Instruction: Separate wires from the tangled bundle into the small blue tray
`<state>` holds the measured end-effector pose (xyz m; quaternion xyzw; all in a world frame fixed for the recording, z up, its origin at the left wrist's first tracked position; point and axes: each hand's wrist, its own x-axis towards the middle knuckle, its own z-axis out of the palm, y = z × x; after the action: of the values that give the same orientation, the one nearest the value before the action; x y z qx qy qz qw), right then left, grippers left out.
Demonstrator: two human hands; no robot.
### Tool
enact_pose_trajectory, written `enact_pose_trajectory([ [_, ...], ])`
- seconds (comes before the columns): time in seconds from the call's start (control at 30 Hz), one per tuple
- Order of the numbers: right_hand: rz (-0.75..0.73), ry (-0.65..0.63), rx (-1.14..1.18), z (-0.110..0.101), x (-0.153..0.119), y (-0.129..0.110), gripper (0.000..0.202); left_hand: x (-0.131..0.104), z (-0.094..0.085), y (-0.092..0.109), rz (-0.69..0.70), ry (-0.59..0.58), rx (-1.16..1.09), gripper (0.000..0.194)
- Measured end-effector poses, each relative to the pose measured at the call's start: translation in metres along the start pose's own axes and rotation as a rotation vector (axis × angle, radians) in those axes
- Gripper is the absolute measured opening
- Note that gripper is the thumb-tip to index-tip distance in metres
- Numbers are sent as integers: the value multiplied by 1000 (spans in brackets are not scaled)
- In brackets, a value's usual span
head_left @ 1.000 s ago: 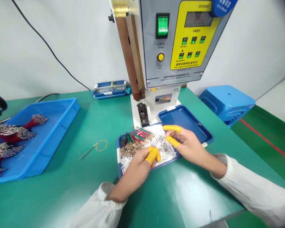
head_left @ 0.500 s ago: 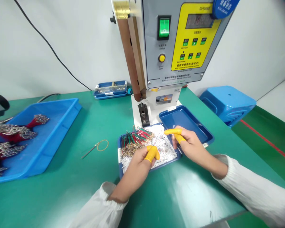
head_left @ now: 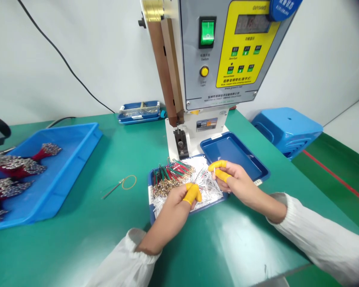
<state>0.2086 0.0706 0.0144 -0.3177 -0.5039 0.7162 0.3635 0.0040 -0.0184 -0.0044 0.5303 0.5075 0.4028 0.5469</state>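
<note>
My left hand (head_left: 178, 201), with yellow finger cots on its thumb and finger, is closed on thin wires (head_left: 199, 179) whose ends fan out towards the right. Facing it, my right hand (head_left: 235, 179), in matching cots, pinches a small white tube (head_left: 214, 170) between thumb and forefinger. Both hands are over a blue tray (head_left: 151, 207). White tube pieces (head_left: 209, 195) cover much of that tray. At its left side lie red, green and black wires (head_left: 175, 171) with gold-coloured terminals (head_left: 166, 188).
Behind the tray stands a crimping machine (head_left: 194, 89) with its black die (head_left: 181, 143). A second blue tray (head_left: 257, 171) is on the right. At left, a large blue bin (head_left: 66, 159) holds red wire bundles. A rubber band (head_left: 129, 182) and a loose wire (head_left: 112, 189) lie on the green table.
The right thumb and forefinger have come together, and a white tube now shows between them. My left hand has barely moved.
</note>
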Motion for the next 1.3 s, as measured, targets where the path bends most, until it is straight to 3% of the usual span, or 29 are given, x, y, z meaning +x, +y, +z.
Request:
enact_pose_trajectory([
  [0.47,-16,-18,-5,-1,-1,2,12,-1,1,8,4,-1,23,17],
  [0.67,-46,36,53,-3,-1,8,17,-2,1,12,5,-16,58,17],
  [0.97,-86,65,120,-4,-6,8,13,-3,1,16,-2,-96,212,17],
  [1.3,-108,88,49,0,-4,13,23,-5,0,13,-6,-94,201,21],
])
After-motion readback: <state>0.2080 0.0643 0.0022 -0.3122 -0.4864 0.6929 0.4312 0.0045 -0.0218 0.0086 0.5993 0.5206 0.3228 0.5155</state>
